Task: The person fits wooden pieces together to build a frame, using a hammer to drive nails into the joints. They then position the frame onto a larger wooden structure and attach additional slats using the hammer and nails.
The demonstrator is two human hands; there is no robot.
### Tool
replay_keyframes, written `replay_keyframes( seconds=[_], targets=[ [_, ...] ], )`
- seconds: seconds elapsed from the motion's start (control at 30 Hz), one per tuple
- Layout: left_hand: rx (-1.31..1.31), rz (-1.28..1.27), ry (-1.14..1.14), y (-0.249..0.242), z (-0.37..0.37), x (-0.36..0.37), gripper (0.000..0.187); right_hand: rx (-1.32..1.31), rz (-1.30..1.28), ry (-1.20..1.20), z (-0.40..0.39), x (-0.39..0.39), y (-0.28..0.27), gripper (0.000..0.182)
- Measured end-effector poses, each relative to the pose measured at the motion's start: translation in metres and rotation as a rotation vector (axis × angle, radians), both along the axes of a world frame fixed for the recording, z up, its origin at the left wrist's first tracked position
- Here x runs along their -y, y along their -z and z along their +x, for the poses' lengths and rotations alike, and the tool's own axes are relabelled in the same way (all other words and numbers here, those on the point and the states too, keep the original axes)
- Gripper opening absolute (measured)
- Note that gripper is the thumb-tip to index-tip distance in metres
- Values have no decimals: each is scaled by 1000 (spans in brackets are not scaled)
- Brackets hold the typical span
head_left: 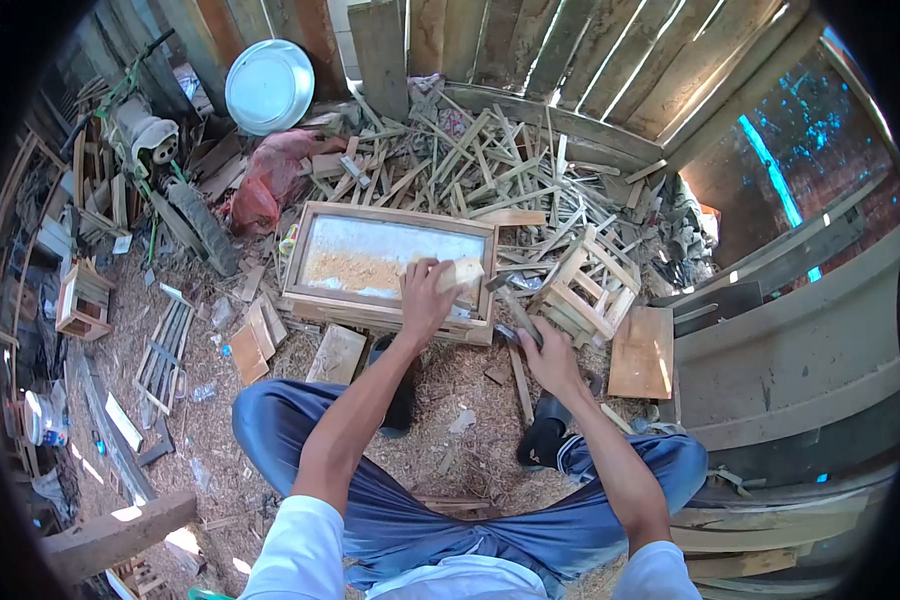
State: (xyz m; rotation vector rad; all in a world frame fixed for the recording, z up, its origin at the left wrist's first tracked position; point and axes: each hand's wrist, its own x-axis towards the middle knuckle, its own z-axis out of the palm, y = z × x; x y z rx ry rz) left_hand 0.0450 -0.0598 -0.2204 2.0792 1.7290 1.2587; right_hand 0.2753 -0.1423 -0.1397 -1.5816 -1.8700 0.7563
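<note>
Where sawdust [355, 268] seemingly lies, wooden box [400, 212]; left hand [427, 290], pale block [463, 272]

Left hand [427, 297] hid part of the pale block [465, 272], right hand [552, 358] covered part of the hammer [517, 312], bottom edge cut both sleeves [295, 550].

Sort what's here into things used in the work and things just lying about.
In the work, it seems:
wooden box
hammer, in the right hand
pale piece, in the left hand

Lying about, apparently:
basin
red bag
stick pile
tyre
</note>
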Motion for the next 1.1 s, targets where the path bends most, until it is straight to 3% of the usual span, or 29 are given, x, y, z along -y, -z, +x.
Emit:
replay_keyframes(
  seconds=[0.27,0.43,0.8,0.87,0.9,0.97,1.1],
  targets=[
    [-122,-18,32,11,-18,-27,46,-166,-154,165,3,-14,15,27],
    [-191,-72,163,6,-18,-22,43,-195,-223,174,1,-16,26,26],
    [-139,-159,103,7,-15,-27,46,-360,-338,109,-32,-32,36,34],
    [-145,-163,97,7,-18,-28,45,-107,-14,93,-42,-38,34,35],
    [-155,-160,91,8,-18,-28,44,-108,-18,89,-45,-42,31,35],
    [-158,-151,93,7,-14,-26,44,149,-183,69,-44,-51,25,34],
    [-156,-133,87,7,-18,-28,43,149,-25,66,-53,-49,24,30]
  ],
)
